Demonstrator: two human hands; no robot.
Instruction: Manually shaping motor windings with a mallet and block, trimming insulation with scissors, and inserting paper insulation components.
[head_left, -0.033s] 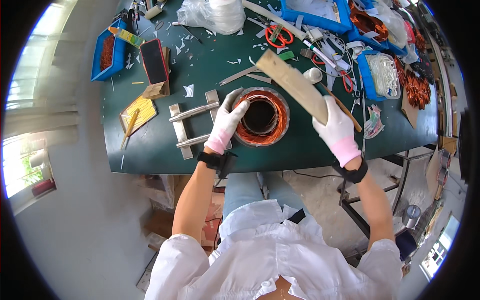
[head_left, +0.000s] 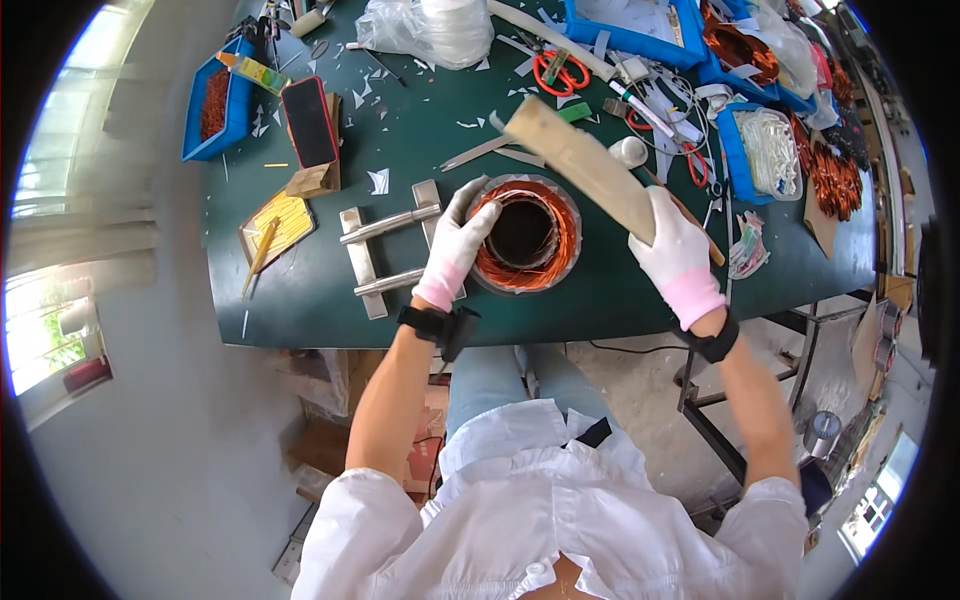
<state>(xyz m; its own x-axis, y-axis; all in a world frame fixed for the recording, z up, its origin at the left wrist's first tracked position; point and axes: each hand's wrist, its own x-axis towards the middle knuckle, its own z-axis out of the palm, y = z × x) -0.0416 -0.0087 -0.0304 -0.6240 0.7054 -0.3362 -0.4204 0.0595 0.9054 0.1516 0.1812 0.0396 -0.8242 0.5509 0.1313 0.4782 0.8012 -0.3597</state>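
Note:
A round stator with copper windings (head_left: 525,235) stands on the dark green table (head_left: 290,300), close to its near edge. My left hand (head_left: 455,250), in a white glove, grips the stator's left rim. My right hand (head_left: 675,255), also gloved, is closed around the handle end of a flat wooden beater (head_left: 575,160). The beater slants up and to the left, over the stator's upper right rim. Whether it touches the winding cannot be told.
A metal ladder-shaped frame (head_left: 385,255) lies just left of the stator. Further left are a yellow pad (head_left: 275,225), a red-cased phone (head_left: 308,122) and a blue tray of copper wire (head_left: 212,100). Orange scissors (head_left: 560,72), blue bins (head_left: 765,150) and paper scraps crowd the far right.

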